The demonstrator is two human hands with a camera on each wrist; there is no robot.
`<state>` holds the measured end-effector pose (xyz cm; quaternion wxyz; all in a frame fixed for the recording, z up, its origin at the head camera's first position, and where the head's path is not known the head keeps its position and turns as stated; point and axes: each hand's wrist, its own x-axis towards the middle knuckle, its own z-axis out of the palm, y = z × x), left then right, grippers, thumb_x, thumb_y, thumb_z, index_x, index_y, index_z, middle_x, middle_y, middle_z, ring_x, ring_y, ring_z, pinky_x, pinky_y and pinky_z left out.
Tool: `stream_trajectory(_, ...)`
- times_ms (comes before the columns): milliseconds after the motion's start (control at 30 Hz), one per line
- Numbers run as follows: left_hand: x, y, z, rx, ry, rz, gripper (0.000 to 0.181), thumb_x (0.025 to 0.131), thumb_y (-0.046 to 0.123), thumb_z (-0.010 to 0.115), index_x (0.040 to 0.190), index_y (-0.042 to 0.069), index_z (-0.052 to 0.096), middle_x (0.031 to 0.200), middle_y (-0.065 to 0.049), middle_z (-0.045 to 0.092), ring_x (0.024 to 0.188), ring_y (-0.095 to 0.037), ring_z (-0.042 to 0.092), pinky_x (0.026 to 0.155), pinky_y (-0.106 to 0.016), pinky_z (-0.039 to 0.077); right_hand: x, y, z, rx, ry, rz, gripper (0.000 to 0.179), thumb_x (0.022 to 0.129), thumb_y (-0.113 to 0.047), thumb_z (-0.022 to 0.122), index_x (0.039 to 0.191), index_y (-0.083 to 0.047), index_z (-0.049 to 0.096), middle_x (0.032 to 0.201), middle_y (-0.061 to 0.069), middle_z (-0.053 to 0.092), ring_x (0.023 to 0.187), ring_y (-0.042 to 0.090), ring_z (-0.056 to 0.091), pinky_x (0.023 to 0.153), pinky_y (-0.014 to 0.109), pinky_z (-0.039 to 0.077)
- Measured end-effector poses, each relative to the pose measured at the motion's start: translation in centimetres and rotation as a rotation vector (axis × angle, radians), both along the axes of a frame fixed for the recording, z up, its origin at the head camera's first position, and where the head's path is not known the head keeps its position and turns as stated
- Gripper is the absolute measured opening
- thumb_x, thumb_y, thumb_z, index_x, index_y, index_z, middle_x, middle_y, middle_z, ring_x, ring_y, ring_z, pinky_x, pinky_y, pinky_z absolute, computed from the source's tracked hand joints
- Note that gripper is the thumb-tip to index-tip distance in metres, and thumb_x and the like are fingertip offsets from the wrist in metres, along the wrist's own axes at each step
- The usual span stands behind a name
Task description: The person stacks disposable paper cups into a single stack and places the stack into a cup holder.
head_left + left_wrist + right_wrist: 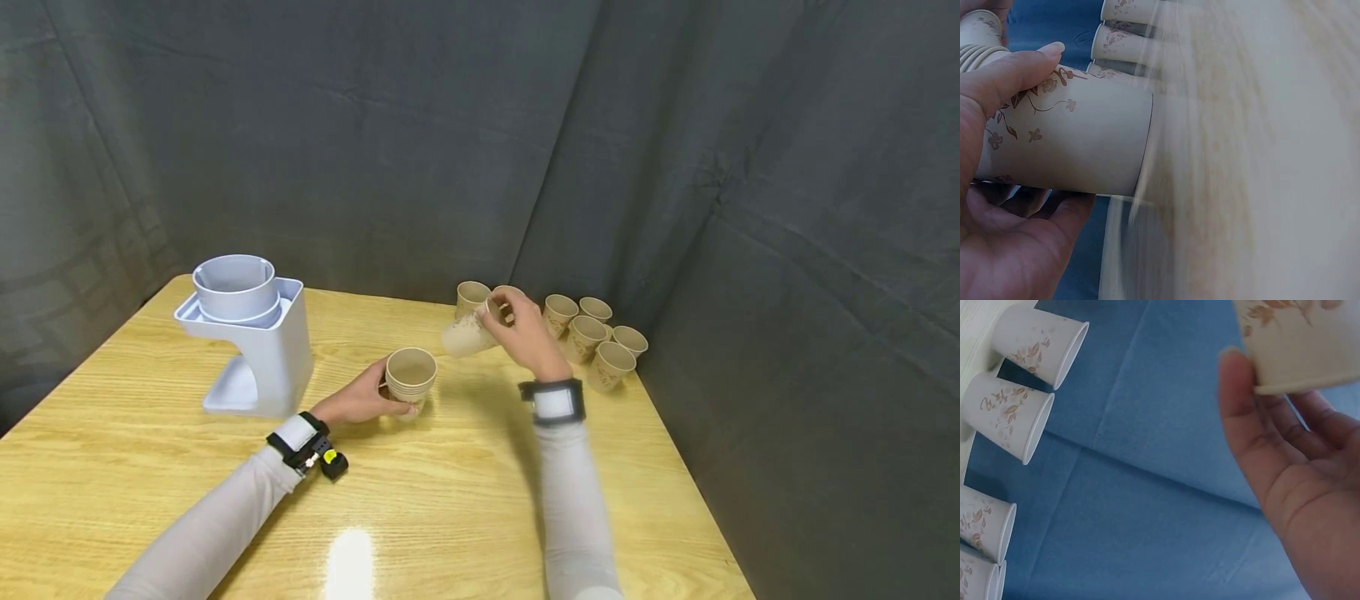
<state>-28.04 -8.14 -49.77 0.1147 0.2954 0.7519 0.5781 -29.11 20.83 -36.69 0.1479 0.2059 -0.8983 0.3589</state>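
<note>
Hands (363, 397) (531, 337) grip ridged-rim cup stack (412, 382), tapered floral cup (467, 333).

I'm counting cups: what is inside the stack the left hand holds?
Inside the stack in the left hand, the top cup shows only a bare interior. Rims of nested cups show just below, but those cups' insides are covered.

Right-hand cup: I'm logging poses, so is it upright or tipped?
Tipped: in the head view, the cup slants sideways, extending leftward from the right hand.
</note>
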Motion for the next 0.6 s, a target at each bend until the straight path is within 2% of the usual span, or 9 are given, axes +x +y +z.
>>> stream_trajectory(233, -0.1, 0.0, -0.1, 0.002, 0.012, -0.009, 0.084, 0.081, 0.012, 0.086, 0.151, 0.006, 0.039, 0.141, -0.018, 0.052, 0.133, -0.038, 0.049, 0.110, -0.052, 0.044, 0.3, -0.8, 0.2, -0.024, 0.063, 0.057, 0.032, 0.100, -0.032, 0.062, 0.116, -0.005, 0.064, 0.112, 0.011, 0.062, 0.099, 0.026, 0.062, 0.083, 0.039, 0.058)
stream_trajectory(600, 0.1, 0.0, 0.1, -0.003, 0.009, 0.001, 0.084, 0.081, 0.012, 0.086, 0.151, 0.005, 0.039, 0.140, -0.018, 0.054, 0.132, -0.037, 0.050, 0.110, -0.052, 0.043, 0.5, -2.7, -0.2, -0.014, 0.077, 0.126, 0.036, 0.101, -0.030, 0.061, 0.122, -0.001, 0.061, 0.113, 0.013, 0.063, 0.097, 0.026, 0.063, 0.082, 0.038, 0.058)
